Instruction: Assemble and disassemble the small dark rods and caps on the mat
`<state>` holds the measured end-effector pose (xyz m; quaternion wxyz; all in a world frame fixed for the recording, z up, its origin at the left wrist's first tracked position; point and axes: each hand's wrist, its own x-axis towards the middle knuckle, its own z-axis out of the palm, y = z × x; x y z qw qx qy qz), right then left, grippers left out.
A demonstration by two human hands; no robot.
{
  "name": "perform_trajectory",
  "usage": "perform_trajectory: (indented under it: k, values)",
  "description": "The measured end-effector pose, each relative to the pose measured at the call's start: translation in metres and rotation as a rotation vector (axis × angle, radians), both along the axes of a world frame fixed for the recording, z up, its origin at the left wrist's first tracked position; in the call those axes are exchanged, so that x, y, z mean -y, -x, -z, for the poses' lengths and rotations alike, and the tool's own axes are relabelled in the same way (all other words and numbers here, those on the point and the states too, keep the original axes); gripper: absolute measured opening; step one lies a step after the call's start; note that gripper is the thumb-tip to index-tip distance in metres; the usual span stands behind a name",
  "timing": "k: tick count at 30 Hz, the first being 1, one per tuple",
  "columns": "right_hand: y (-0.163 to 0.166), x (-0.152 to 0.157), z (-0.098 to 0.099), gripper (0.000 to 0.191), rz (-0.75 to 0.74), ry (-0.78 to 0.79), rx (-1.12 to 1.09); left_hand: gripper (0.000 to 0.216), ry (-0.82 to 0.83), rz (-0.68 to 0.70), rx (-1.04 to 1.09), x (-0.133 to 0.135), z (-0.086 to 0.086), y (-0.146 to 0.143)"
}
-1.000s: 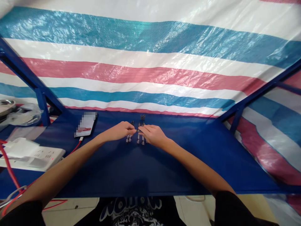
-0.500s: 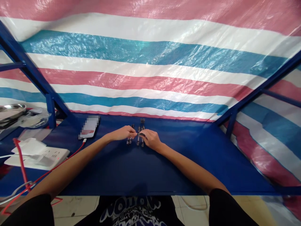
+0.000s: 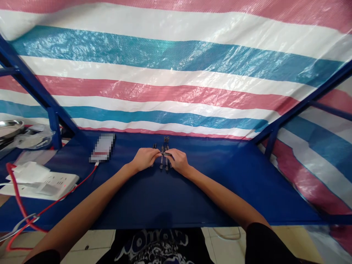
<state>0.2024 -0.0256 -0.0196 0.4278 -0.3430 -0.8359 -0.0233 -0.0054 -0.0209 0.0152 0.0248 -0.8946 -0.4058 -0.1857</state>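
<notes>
Several thin dark stick-like pieces (image 3: 164,161) lie side by side, pointing away from me, on the dark blue table (image 3: 165,198). My left hand (image 3: 145,158) rests over the left ones with its fingers curled down onto them. My right hand (image 3: 178,160) sits just to the right, its fingertips pinched at the middle pieces. The fingertips of both hands nearly meet above the row. What exactly each hand grips is too small to make out.
A phone (image 3: 102,148) on a red cable (image 3: 52,205) lies left of the hands. A white power strip (image 3: 38,180) and a metal dish (image 3: 9,127) sit at far left. A striped tarp (image 3: 176,73) backs the table; blue frame bars (image 3: 277,135) stand at both sides.
My left hand has slid right over the left pieces, closer to my right hand. The camera has tilted slightly; the pieces stay in place.
</notes>
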Motion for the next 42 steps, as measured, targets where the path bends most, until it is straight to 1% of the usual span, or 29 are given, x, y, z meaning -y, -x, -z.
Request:
perform_trajectory:
  k: [4, 7, 12, 16, 23, 26, 30, 34, 36, 39, 42]
  values:
    - [0.000, -0.001, 0.003, 0.023, -0.025, -0.063, 0.014, 0.038, -0.032, 0.022, 0.022, 0.003, 0.005, 0.003]
    - [-0.001, -0.002, 0.002, 0.026, -0.018, -0.069, 0.051, 0.037, -0.012, 0.029, -0.009, 0.002, 0.007, 0.005]
    - [-0.004, -0.003, -0.002, 0.034, 0.048, -0.023, 0.099, 0.037, 0.036, 0.012, -0.095, -0.005, -0.004, 0.000]
    - [-0.004, -0.003, -0.002, 0.040, 0.072, 0.000, 0.119, 0.040, -0.002, 0.012, -0.112, -0.006, -0.008, -0.003]
    - [-0.003, 0.001, -0.001, 0.043, 0.019, 0.136, 0.142, 0.042, -0.145, 0.055, -0.067, 0.006, 0.001, 0.002]
    - [-0.003, 0.002, -0.002, 0.044, -0.003, 0.162, 0.150, 0.042, -0.185, 0.091, -0.060, 0.006, 0.003, 0.003]
    - [-0.004, 0.002, -0.002, 0.040, -0.004, 0.189, 0.130, 0.039, -0.186, 0.113, -0.015, 0.005, 0.007, 0.001]
    - [-0.005, 0.002, -0.002, 0.039, -0.002, 0.180, 0.152, 0.035, -0.212, 0.125, 0.023, 0.006, 0.009, -0.001]
    - [-0.006, 0.001, -0.006, 0.041, -0.022, 0.166, 0.184, 0.034, -0.241, 0.129, 0.040, 0.008, 0.008, -0.001]
    - [-0.006, 0.001, -0.022, 0.041, -0.057, 0.183, 0.228, 0.031, -0.288, 0.130, 0.060, 0.011, 0.004, -0.001]
    - [-0.005, 0.005, -0.045, 0.037, -0.064, 0.316, 0.234, 0.028, -0.322, 0.133, 0.090, 0.015, 0.001, 0.001]
